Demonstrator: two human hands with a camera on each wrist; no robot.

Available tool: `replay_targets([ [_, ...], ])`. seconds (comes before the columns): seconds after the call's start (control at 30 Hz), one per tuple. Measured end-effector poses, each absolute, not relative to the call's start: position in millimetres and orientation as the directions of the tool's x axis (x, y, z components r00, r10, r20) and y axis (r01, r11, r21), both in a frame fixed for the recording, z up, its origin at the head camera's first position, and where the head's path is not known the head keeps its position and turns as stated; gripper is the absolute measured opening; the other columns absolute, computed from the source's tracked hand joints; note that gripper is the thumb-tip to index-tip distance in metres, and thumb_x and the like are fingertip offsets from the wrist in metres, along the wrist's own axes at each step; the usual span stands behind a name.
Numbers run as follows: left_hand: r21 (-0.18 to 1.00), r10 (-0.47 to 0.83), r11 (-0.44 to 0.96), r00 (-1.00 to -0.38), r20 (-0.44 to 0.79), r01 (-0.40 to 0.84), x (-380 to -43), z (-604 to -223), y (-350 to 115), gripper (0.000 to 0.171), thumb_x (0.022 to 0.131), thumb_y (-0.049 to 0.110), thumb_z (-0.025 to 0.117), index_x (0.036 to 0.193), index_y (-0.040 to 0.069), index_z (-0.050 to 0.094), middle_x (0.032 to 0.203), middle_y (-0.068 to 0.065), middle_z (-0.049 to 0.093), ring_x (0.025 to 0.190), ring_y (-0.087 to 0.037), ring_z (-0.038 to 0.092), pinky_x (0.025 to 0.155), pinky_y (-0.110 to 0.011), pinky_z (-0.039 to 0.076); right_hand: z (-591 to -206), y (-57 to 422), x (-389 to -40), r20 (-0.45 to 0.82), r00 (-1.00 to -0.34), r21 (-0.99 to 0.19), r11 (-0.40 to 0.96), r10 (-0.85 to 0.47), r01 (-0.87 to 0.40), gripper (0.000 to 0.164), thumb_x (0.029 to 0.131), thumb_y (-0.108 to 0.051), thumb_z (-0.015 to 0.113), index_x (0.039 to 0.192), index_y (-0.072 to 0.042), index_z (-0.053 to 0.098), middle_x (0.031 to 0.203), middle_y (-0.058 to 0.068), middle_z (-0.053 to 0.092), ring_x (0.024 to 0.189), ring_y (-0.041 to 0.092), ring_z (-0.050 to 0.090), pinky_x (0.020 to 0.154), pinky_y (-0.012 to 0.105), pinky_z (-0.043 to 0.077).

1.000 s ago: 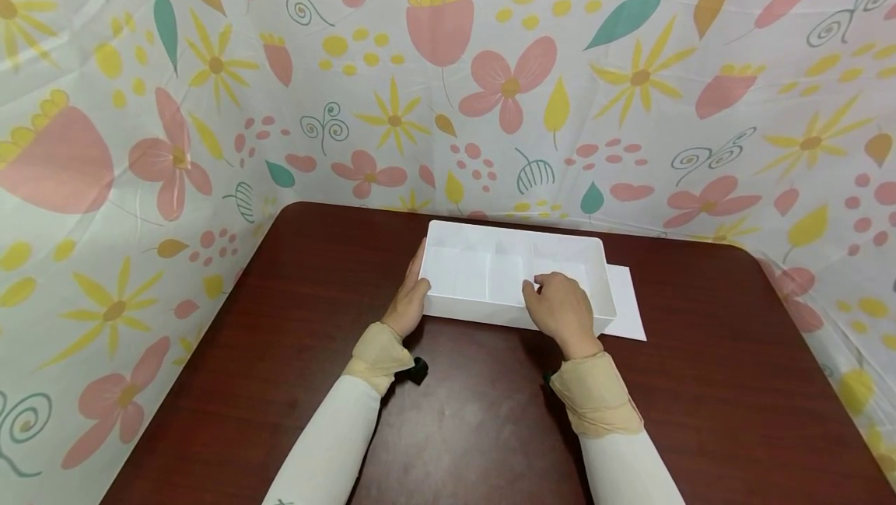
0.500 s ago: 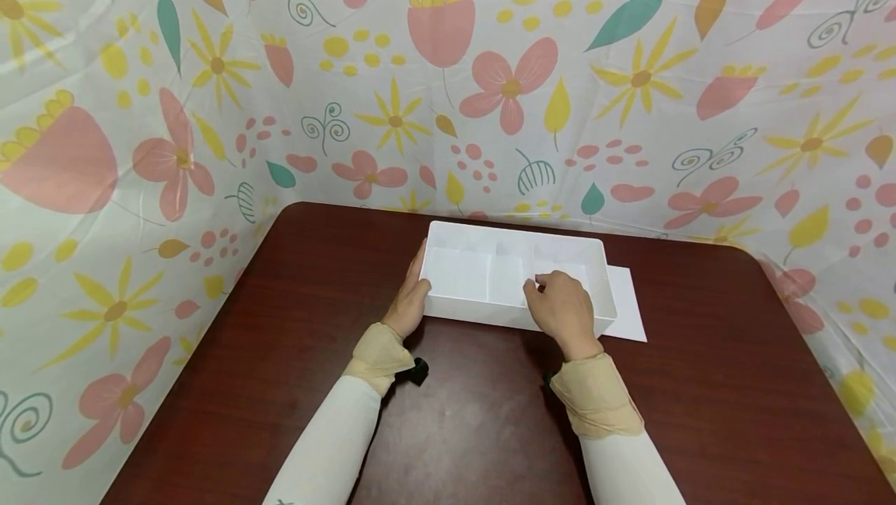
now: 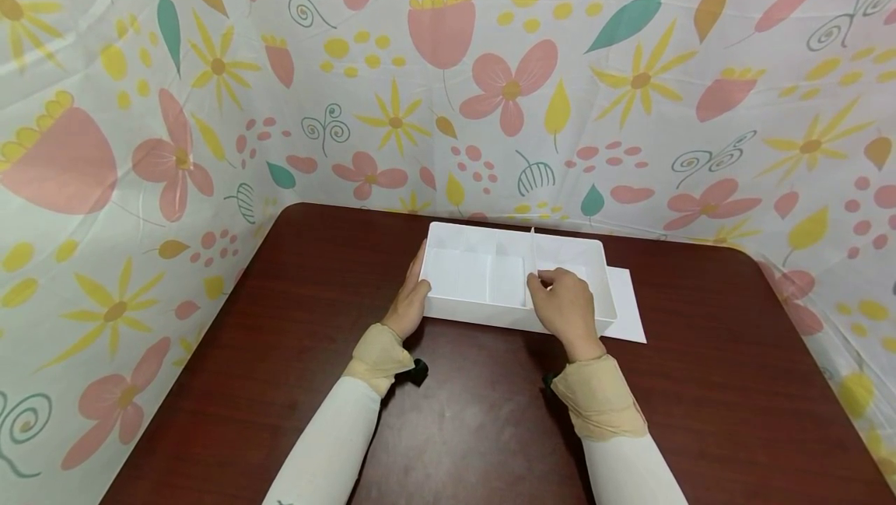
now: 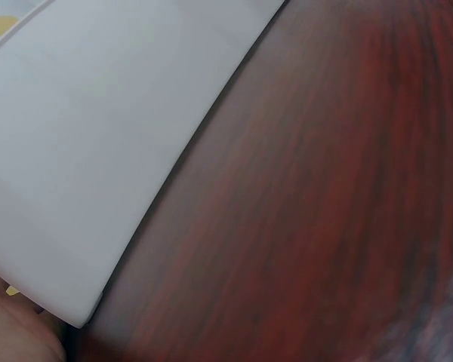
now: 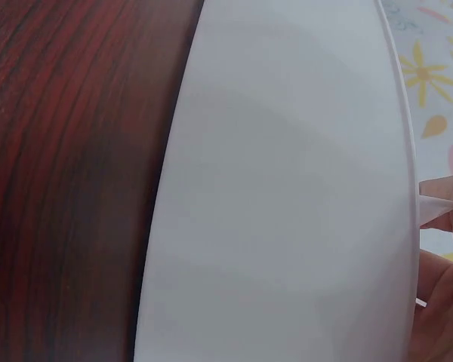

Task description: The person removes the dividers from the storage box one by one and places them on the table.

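Note:
A long white divided box (image 3: 483,313) lies on the dark wooden table, its open top facing up. At its left end my left hand (image 3: 407,304) grips the wall, thumb at the front corner and fingers along the side. My right hand (image 3: 565,306) reaches over the front rim and pinches a thin white divider (image 3: 532,250), whose far end pokes above the back rim. Another low divider (image 3: 488,275) stands further left in the box. From the right wrist, the divider's white edge (image 5: 433,207) shows between the fingers just past the rim; the box wall fills most of both wrist views.
A flat white panel (image 3: 626,306) sticks out from behind the box's right end. The table (image 3: 448,427) reaches back to a flower-printed curtain (image 3: 392,46), which also hangs along the left side. A small black piece (image 3: 418,371) shows at the left wrist.
The right hand has shifted slightly right, and the divider it pinches has come up so its far end stands above the back rim. The left hand and box have hardly moved.

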State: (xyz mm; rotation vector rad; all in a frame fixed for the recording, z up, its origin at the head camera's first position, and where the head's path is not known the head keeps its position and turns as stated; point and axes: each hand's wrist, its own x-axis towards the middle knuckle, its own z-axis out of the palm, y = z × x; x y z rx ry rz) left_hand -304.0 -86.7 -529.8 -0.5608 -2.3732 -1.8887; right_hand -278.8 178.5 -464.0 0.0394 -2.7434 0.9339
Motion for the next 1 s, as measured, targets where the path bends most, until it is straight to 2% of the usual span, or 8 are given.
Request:
replay_targets([
  [0.23,0.937,0.239,0.191,-0.939,0.246,0.294,-303.5,-529.9,-86.6,0.076,0.089,0.005,0.027,0.155,0.032,0.002,0.16,0.009,0.005,0.139,-0.003,0.003,0.114,-0.051,0.011,-461.6,180.1,-277.6,0.189,-0.982,-0.575,0.813,0.023,-0.091,0.044,0.09,-0.035,0.059,0.115,0.0,0.069,0.085,0.01,0.069,0.07,0.023,0.059,0.061,0.042,0.048],
  [0.43,0.934,0.239,0.193,-0.938,0.252,0.3,-303.4,-530.0,-87.2,0.076,0.089,0.004,0.027,0.155,0.031,0.002,0.16,0.007,0.005,0.139,-0.003,0.003,0.114,-0.051,0.011,-460.5,180.1,-277.9,0.158,-0.987,-0.579,0.811,0.015,-0.08,0.044,0.087,-0.027,0.057,0.12,-0.001,0.067,0.08,0.009,0.068,0.062,0.02,0.056,0.055,0.037,0.046],
  [0.67,0.939,0.264,0.145,-0.927,0.267,0.311,-292.0,-507.7,-87.1,0.072,0.089,0.0,0.026,0.156,0.014,0.003,0.161,-0.01,0.003,0.142,-0.02,0.002,0.113,-0.057,0.008,-458.7,179.7,-277.8,0.179,-0.983,-0.596,0.799,0.031,-0.084,0.042,0.086,-0.022,0.054,0.119,0.001,0.067,0.082,0.011,0.069,0.063,0.022,0.057,0.055,0.037,0.046],
  [0.77,0.939,0.271,0.137,-0.924,0.271,0.316,-286.9,-499.0,-87.0,0.072,0.089,-0.003,0.026,0.156,0.01,0.003,0.16,-0.014,0.003,0.142,-0.023,0.002,0.113,-0.058,0.007,-456.2,179.6,-277.2,0.187,-0.982,-0.606,0.791,0.037,-0.085,0.041,0.087,-0.022,0.054,0.119,0.001,0.067,0.082,0.012,0.069,0.065,0.023,0.057,0.056,0.038,0.046],
  [0.83,0.935,0.269,0.149,-0.923,0.274,0.321,-289.5,-502.7,-87.0,0.071,0.089,-0.003,0.026,0.156,0.011,0.003,0.16,-0.015,0.003,0.142,-0.023,0.002,0.113,-0.059,0.008,-454.6,179.6,-276.8,0.187,-0.981,-0.612,0.787,0.042,-0.083,0.041,0.087,-0.022,0.054,0.12,0.0,0.067,0.082,0.012,0.069,0.065,0.023,0.057,0.056,0.038,0.046],
  [1.0,0.93,0.252,0.18,-0.928,0.273,0.322,-300.4,-521.7,-87.3,0.072,0.09,0.0,0.026,0.156,0.02,0.003,0.161,-0.008,0.004,0.141,-0.013,0.002,0.114,-0.055,0.008,-451.0,179.2,-275.4,0.182,-0.982,-0.621,0.78,0.047,-0.078,0.042,0.089,-0.024,0.053,0.121,-0.001,0.066,0.083,0.011,0.069,0.063,0.022,0.056,0.055,0.036,0.044],
])
